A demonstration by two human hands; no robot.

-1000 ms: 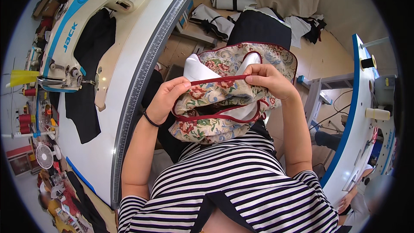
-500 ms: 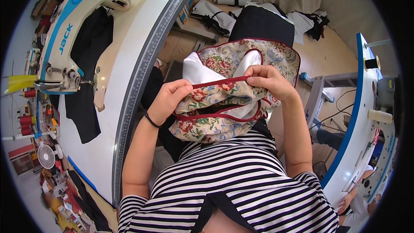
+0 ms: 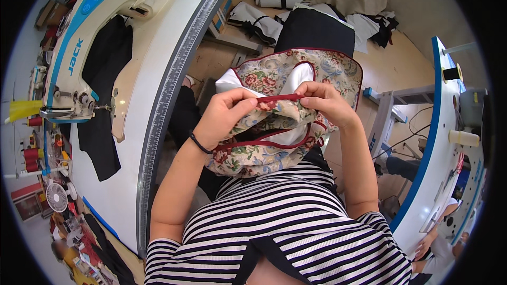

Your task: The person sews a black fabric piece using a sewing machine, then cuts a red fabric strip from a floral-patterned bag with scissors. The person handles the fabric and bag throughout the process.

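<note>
Across my lap lies a floral tapestry-like garment [image 3: 240, 159] with dark red bound edges and white lining [image 3: 297, 77]. My left hand [image 3: 222, 119] is closed, pinching the red binding [image 3: 277, 98] between thumb and fingers. At the other end of that short stretch, my right hand [image 3: 331, 106] pinches the same edge. The binding runs nearly straight between the two hands, held above the rest of the cloth. Below it the garment hangs in loose folds, with a dark opening showing between them. Its far part spreads out past my hands.
On my left, a white sewing machine [image 3: 59, 66] stands on a table with black cloth [image 3: 108, 53] under its arm. A ruler strip [image 3: 174, 87] follows that table's edge. Another blue-edged table [image 3: 430, 121] is at right, where a person's hand [image 3: 424, 245] shows. Rolls and fabric lie beyond.
My left hand has slid right along the red binding, closer to my right hand, so a shorter stretch shows between them. My right hand keeps its pinch with little movement.
</note>
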